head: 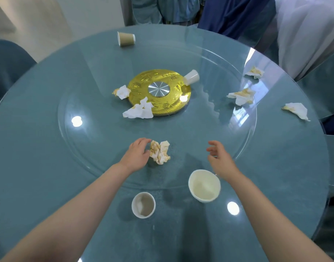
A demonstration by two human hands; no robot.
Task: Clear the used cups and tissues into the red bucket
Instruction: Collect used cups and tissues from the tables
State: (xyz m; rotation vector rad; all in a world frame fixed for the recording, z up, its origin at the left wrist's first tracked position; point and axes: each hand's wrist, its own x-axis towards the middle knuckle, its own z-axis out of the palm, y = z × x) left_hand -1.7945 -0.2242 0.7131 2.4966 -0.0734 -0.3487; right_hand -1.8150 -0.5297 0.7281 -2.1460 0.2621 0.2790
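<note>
On the round worktop point(49, 148), a brown cup point(126, 39) lies on its side at the far left. Nearer, the left hand point(136, 155) touches a stained tissue point(160, 152) with curved fingers, not yet closed around it. Two white cups point(143, 205) point(204, 185) stand close to the person. The right hand point(218, 156) hovers with loose fingers, holding nothing. More tissues point(241, 96) lie at the right.

Stained crumpled tissue point(160, 152) just ahead of me, touching my left hand point(136, 155), two white cups upright nearest me, smaller point(143, 205) left, wider point(204, 185) right, brown cup point(126, 38) tipped over far side, white cup point(191, 77) tipped mid-table, five more soiled tissues scattered.
</note>
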